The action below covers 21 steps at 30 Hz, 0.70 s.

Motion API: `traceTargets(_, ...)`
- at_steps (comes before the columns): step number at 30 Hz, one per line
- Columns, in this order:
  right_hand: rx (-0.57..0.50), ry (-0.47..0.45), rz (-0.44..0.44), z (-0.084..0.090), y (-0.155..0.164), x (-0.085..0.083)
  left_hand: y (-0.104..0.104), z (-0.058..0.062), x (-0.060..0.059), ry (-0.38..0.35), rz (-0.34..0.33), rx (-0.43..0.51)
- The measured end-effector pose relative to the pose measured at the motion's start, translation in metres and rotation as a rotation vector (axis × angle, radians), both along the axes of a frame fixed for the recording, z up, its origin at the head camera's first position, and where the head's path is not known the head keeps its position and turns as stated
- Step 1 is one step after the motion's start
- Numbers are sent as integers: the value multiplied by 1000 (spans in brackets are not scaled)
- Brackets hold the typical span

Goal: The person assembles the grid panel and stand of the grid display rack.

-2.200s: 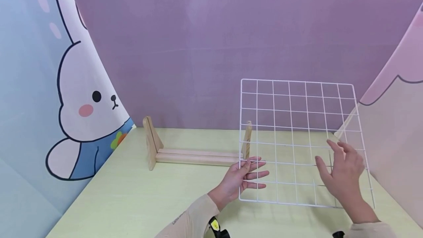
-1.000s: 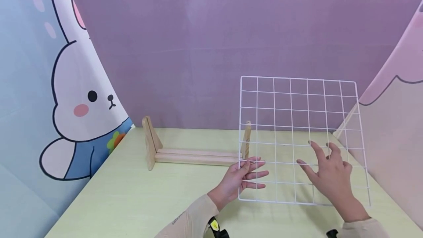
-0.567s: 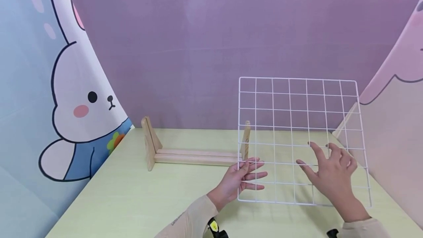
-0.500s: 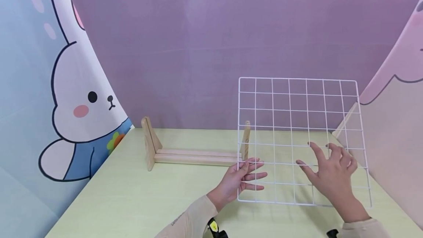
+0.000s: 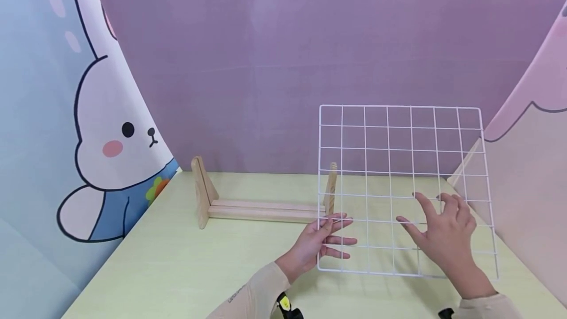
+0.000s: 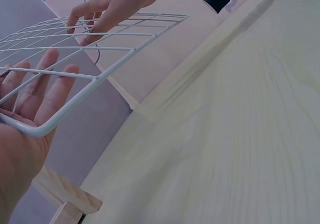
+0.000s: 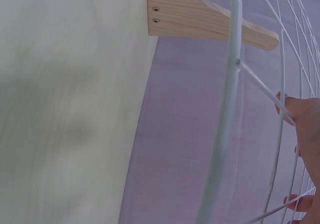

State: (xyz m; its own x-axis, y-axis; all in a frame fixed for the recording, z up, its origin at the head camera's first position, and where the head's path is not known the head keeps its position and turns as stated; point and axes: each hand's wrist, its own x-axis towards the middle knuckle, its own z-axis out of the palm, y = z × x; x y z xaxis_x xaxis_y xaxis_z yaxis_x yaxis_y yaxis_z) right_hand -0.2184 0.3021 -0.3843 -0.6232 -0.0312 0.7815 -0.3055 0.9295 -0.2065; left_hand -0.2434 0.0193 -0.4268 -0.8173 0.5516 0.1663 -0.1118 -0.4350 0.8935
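Wire grid upright btwn 2 hands, L & R.

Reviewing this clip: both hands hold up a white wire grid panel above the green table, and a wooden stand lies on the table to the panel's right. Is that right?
Not quite. In the head view the wooden stand lies to the left of the white wire grid panel, not its right. The rest holds: left hand and right hand hold the panel up above the green table.
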Motion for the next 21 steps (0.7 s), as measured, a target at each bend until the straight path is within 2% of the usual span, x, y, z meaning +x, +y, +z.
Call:
traceTargets(8,19,66,-9,0,-2,-2,-4,2,1,14,-6,-4)
traceTargets(17,21,117,-18,1,-3,-5,-19,6,0,27,26,-34)
traceTargets(21,21,176,-16,0,-5,-8,-28,5,0,35,55,-53)
